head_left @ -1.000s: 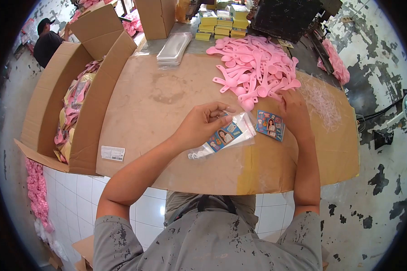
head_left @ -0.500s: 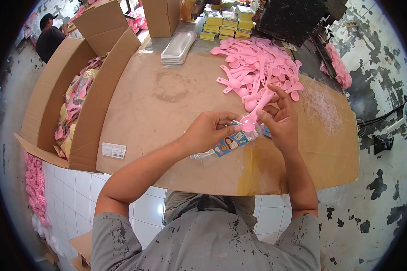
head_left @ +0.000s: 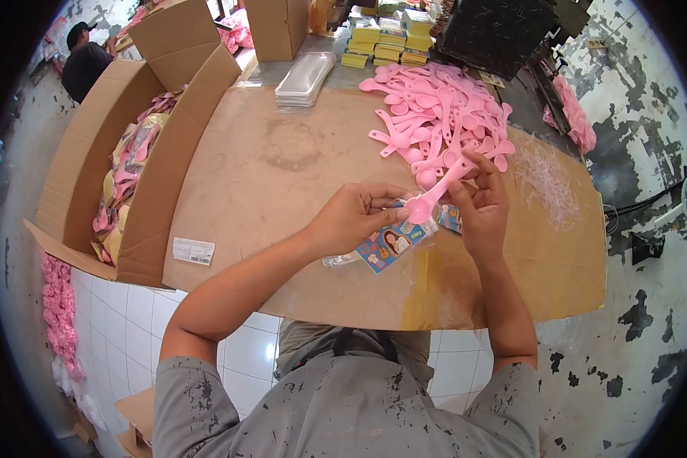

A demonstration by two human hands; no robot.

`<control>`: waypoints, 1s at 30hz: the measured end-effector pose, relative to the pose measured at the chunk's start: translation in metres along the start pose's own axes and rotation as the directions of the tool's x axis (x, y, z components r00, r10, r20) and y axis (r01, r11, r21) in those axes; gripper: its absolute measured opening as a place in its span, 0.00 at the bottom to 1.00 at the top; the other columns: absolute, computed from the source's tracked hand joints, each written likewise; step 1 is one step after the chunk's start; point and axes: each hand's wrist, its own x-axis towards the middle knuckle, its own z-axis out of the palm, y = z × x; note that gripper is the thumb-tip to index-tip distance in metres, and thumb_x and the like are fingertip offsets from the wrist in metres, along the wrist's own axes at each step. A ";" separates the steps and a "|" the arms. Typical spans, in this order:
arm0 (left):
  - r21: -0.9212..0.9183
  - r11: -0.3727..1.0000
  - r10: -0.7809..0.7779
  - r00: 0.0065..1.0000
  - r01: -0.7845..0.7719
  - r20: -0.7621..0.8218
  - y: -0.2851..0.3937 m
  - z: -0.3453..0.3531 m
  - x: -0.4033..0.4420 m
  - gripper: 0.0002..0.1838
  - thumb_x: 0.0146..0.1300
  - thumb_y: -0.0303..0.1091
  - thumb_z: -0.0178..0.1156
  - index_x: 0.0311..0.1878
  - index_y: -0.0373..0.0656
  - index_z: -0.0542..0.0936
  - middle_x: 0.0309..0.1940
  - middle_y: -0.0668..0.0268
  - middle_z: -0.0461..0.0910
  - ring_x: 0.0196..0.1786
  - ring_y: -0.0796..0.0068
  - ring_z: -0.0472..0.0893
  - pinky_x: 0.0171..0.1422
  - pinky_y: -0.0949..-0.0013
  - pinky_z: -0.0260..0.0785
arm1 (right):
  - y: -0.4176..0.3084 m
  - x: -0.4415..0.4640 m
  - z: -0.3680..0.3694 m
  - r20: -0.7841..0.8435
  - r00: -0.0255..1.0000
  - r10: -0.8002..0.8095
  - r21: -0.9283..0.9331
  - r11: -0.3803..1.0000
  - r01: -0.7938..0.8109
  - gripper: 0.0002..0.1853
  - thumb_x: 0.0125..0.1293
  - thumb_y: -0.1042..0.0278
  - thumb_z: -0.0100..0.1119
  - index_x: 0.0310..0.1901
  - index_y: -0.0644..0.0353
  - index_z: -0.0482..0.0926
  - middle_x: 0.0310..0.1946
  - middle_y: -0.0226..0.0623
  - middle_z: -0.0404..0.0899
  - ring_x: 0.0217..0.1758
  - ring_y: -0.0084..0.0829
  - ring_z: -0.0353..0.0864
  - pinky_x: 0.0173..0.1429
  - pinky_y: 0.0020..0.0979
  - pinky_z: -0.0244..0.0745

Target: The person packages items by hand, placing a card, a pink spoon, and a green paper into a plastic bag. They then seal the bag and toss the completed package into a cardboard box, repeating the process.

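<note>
Mid-frame, the left hand (head_left: 356,219) pinches a blue card (head_left: 390,249) and clear plastic (head_left: 340,260); the right hand (head_left: 484,211) grasps a pink spoon (head_left: 437,195), best guided gently, bowl first

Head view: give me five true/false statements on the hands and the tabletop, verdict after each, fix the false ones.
1. The right hand holds a pink plastic spoon. True.
2. The left hand is empty. False: it holds a blue picture card.
3. The open cardboard box stands to the right of the pile of pink spoons. False: it stands to the left.
4. A white barcode label shows on the cardboard sheet, near the box. True.
5. The pile lies beyond the hands, toward the far side. True.
</note>
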 end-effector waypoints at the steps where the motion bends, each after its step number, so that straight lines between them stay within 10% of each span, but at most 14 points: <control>1: 0.002 1.000 0.002 1.000 -0.002 0.002 0.001 0.000 0.000 0.19 0.78 0.30 0.62 0.67 0.32 0.79 0.51 0.61 0.89 0.52 0.81 0.86 0.55 0.74 0.80 | 0.000 -0.002 0.004 0.021 0.999 0.025 0.020 0.999 -0.026 0.23 0.75 0.80 0.61 0.69 0.66 0.70 0.60 0.44 0.79 0.53 0.33 0.88 0.57 0.35 0.88; 8: -0.143 0.989 0.058 0.993 -0.043 0.102 0.006 -0.006 -0.003 0.21 0.80 0.32 0.60 0.71 0.36 0.75 0.53 0.63 0.89 0.51 0.83 0.85 0.55 0.75 0.78 | 0.004 0.005 -0.015 0.398 0.911 -0.111 -0.210 0.955 0.208 0.21 0.75 0.75 0.62 0.67 0.63 0.76 0.67 0.43 0.77 0.71 0.37 0.76 0.73 0.44 0.70; 10: -0.165 0.985 0.064 0.987 -0.039 0.151 0.009 -0.007 -0.005 0.21 0.79 0.32 0.60 0.71 0.37 0.75 0.52 0.63 0.89 0.51 0.83 0.85 0.55 0.74 0.78 | -0.020 0.012 -0.007 0.306 0.952 -0.026 -0.110 0.992 0.062 0.17 0.75 0.73 0.62 0.63 0.63 0.80 0.67 0.41 0.78 0.72 0.37 0.75 0.74 0.43 0.68; 13: -0.198 0.978 0.105 0.969 -0.060 0.225 0.016 -0.003 -0.011 0.23 0.78 0.33 0.62 0.72 0.38 0.75 0.51 0.64 0.89 0.51 0.84 0.85 0.56 0.73 0.77 | -0.040 0.016 0.008 0.544 0.825 -0.153 -0.276 0.896 0.349 0.12 0.73 0.75 0.61 0.56 0.61 0.84 0.66 0.43 0.78 0.72 0.39 0.74 0.76 0.46 0.65; 19: -0.168 0.986 0.081 0.921 -0.017 0.382 0.013 -0.009 -0.013 0.24 0.78 0.36 0.62 0.73 0.39 0.73 0.55 0.66 0.87 0.54 0.82 0.84 0.60 0.72 0.76 | -0.080 0.037 0.016 0.817 0.574 -0.053 -0.210 0.901 0.381 0.09 0.62 0.82 0.70 0.43 0.62 0.84 0.54 0.38 0.85 0.62 0.35 0.83 0.65 0.37 0.76; 22: -0.255 0.947 0.232 0.965 -0.196 0.122 0.023 0.006 -0.020 0.24 0.77 0.34 0.61 0.73 0.39 0.73 0.61 0.63 0.83 0.63 0.77 0.81 0.69 0.67 0.72 | -0.089 0.033 0.021 0.615 0.772 -0.160 -0.096 0.957 0.275 0.08 0.60 0.81 0.72 0.40 0.62 0.83 0.49 0.36 0.87 0.53 0.31 0.86 0.59 0.34 0.78; 25: -0.158 0.937 0.328 0.941 -0.311 0.090 0.017 -0.004 -0.013 0.27 0.73 0.31 0.60 0.74 0.38 0.73 0.66 0.59 0.79 0.70 0.72 0.77 0.76 0.63 0.67 | -0.112 0.031 0.021 0.666 0.739 0.106 -0.525 0.770 0.363 0.11 0.61 0.81 0.70 0.44 0.62 0.82 0.45 0.34 0.86 0.44 0.23 0.86 0.48 0.27 0.79; 30: 0.055 0.905 0.407 0.897 -0.422 0.174 0.020 0.000 -0.024 0.27 0.72 0.26 0.57 0.74 0.37 0.73 0.66 0.59 0.80 0.70 0.71 0.77 0.76 0.65 0.66 | -0.101 0.026 0.027 0.352 0.930 0.109 -0.457 0.887 0.069 0.14 0.65 0.79 0.68 0.51 0.63 0.80 0.38 0.28 0.82 0.38 0.14 0.80 0.39 0.19 0.73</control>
